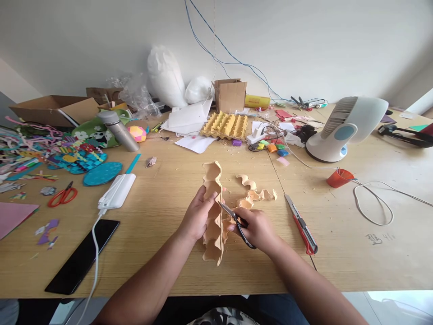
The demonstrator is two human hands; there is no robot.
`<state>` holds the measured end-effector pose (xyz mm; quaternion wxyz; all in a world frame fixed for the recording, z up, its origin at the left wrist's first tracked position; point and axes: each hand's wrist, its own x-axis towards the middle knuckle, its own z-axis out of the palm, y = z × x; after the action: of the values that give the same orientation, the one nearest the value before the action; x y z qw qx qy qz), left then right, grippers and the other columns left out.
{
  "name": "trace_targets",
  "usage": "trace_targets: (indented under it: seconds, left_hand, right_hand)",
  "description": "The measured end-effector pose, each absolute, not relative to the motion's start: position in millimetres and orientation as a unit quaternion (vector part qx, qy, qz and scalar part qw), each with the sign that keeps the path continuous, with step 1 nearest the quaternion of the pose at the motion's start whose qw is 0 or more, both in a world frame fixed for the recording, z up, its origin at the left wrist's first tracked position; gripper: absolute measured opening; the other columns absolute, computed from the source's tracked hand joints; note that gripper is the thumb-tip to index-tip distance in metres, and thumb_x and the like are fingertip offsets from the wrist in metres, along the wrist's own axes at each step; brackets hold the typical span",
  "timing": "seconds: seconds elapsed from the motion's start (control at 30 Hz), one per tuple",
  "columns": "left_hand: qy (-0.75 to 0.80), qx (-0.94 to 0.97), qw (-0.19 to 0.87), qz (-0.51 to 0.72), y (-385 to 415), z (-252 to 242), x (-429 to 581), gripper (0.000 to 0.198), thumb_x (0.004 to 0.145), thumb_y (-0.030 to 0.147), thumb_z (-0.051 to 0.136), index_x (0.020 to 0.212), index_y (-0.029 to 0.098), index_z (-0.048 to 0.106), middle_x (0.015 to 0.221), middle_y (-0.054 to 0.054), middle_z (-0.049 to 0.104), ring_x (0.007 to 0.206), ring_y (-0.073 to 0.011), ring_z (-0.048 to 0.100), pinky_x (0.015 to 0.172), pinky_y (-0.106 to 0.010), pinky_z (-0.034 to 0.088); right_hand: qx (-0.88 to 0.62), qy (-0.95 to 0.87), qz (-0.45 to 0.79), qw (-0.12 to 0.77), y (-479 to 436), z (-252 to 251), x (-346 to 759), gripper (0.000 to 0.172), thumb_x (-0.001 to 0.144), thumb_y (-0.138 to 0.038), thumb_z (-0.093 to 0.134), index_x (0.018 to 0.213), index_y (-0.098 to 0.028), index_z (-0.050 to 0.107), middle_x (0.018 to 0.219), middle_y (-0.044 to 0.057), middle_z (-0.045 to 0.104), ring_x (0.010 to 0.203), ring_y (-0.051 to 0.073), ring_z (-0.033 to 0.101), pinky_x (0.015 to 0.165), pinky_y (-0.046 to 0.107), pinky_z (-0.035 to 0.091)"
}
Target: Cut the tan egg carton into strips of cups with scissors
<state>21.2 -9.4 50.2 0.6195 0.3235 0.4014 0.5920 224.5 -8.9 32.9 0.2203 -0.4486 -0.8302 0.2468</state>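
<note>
Starting at the left of the frame, I have orange-handled scissors (63, 197) lying on the desk (338, 266), with a black phone (81, 258) at lower left and a white power bank (119, 192) up and to the right of it, all well apart from the work.

In the middle of the frame, the left hand (198, 214) has its grip clamped on a beige egg-carton strip (212, 253), thumb across the cupped face, fingers mostly hidden behind. The strip's long axis runs almost straight up and down in my view, its far end above the hand and its near end below.

Just right of it, the right hand (259, 225) has its grip closed around black scissors (246, 239). They slant up and left, tip at the strip's right edge, just beside the left thumb. I read that crossing as the relation that matters: blade oblique to the long axis, strip to the left of the right grip, left hand nearer. I cannot tell how far the blades are parted.

Curled carton trimmings (267, 195) lie above and around the right hand; whether the lowest piece joins the strip, I can't tell. Farther right, a red utility knife (302, 228) lies aslant, apart from both hands.
</note>
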Motion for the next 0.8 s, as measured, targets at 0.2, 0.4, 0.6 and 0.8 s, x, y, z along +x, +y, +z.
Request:
trace_targets:
  seconds: [0.2, 0.4, 0.6, 0.8]
  left_hand:
    - [0.407, 0.346, 0.605, 0.591, -9.6, 43.9, 17.6, 0.048, 0.088, 0.048, 0.083, 0.127, 0.024, 0.067, 0.115, -0.005, 0.077, 0.092, -0.0184, 0.073, 0.087, -0.032, 0.057]
    - [0.396, 0.366, 0.581, 0.609, -8.5, 42.7, 17.8, 0.040, 0.089, 0.046, 0.082, 0.120, 0.027, 0.067, 0.121, -0.005, 0.077, 0.113, -0.0245, 0.073, 0.104, -0.042, 0.054]
    - [0.396, 0.383, 0.570, 0.610, -8.9, 46.1, 17.9, 0.041, 0.090, 0.045, 0.081, 0.122, 0.025, 0.067, 0.121, -0.006, 0.076, 0.112, -0.0242, 0.073, 0.100, -0.039, 0.056]
    - [0.403, 0.339, 0.624, 0.577, -9.0, 46.4, 20.4, 0.045, 0.088, 0.046, 0.084, 0.124, 0.023, 0.067, 0.097, -0.003, 0.078, 0.088, -0.0205, 0.075, 0.086, -0.035, 0.058]
  right_hand:
    - [-0.471, -0.833, 0.205, 0.206, -10.0, 30.2, 226.3, 0.041, 0.100, -0.062, 0.064, 0.099, -0.022, 0.075, 0.069, 0.004, 0.072, 0.062, 0.018, 0.061, 0.062, 0.026, 0.032]
    - [-0.481, -0.833, 0.198, 0.189, -10.7, 31.0, 225.9, 0.042, 0.099, -0.062, 0.064, 0.102, -0.022, 0.075, 0.071, 0.005, 0.072, 0.064, 0.019, 0.062, 0.062, 0.027, 0.031]
    - [-0.452, -0.831, 0.261, 0.191, -5.2, 33.2, 231.4, 0.049, 0.098, -0.069, 0.061, 0.102, -0.021, 0.073, 0.069, 0.002, 0.066, 0.063, 0.017, 0.055, 0.062, 0.027, 0.030]
    - [-0.335, -0.833, 0.386, 0.210, -0.3, 39.9, 240.7, 0.054, 0.098, -0.071, 0.059, 0.112, -0.019, 0.067, 0.081, 0.001, 0.063, 0.069, 0.015, 0.053, 0.065, 0.026, 0.037]
